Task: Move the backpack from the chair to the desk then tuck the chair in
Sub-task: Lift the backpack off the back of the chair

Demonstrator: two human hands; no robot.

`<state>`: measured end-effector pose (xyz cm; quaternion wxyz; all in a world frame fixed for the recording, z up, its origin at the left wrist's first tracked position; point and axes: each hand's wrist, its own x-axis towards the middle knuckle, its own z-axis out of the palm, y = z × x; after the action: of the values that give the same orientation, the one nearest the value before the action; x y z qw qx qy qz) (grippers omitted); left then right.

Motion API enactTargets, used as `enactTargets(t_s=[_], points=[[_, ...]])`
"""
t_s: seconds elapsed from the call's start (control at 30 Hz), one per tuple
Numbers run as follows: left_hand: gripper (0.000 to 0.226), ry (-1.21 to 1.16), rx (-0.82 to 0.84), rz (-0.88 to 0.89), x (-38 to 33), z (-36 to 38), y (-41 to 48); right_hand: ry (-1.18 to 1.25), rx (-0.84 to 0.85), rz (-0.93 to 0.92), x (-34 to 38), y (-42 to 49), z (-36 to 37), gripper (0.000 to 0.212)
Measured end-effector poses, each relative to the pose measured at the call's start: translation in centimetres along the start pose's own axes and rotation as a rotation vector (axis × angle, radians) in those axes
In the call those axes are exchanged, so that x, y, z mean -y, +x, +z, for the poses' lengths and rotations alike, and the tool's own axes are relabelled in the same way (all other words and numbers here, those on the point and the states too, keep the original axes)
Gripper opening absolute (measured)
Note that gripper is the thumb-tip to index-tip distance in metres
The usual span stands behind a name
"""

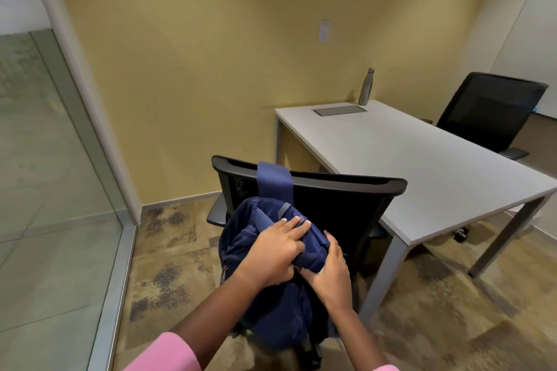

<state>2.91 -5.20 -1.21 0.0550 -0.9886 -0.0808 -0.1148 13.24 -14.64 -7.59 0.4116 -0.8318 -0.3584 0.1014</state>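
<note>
Yellow walls enclose a grey worktop (422, 159) carrying a metal bottle (366, 86). Beside it, a blue backpack (271, 280), closed, hangs by its strap on the black chair (331, 199); left hand (275, 248) and right hand (330, 272) clench its top.

The desk (422, 166) top is left bare over most of its surface; only a metal bottle (366, 86) at the far edge by the wall and a flush grey panel (340, 110) just beside it are found there. The near left edge of the desk is blocked by the backrest of the chair (337, 199), over which a backpack (271, 280) strap is hung. The far right side is occupied by a second chair (488, 111). Open carpet is left between the near chair and the glass partition (45, 190).
</note>
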Motion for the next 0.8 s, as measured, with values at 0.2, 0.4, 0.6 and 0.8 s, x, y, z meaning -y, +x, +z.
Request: enactTargets(t_s=[0.2,0.4,0.6,0.8], points=[[0.032,0.061,-0.103,0.198,1.0,0.6,0.4,-0.007,-0.203,0.163,-0.1,0.8,0.0,0.047],[0.048,0.04,-0.246,0.234,7.2,-2.1,3.5,0.063,-0.27,0.266,-0.4,0.8,0.4,0.052],[0.061,-0.059,-0.006,0.289,10.2,-3.2,8.3,0.116,-0.309,0.337,-0.3,0.6,0.4,0.055],[0.063,-0.239,0.04,0.299,10.7,-3.2,10.0,0.082,-0.363,0.38,-0.2,0.1,0.6,0.06]])
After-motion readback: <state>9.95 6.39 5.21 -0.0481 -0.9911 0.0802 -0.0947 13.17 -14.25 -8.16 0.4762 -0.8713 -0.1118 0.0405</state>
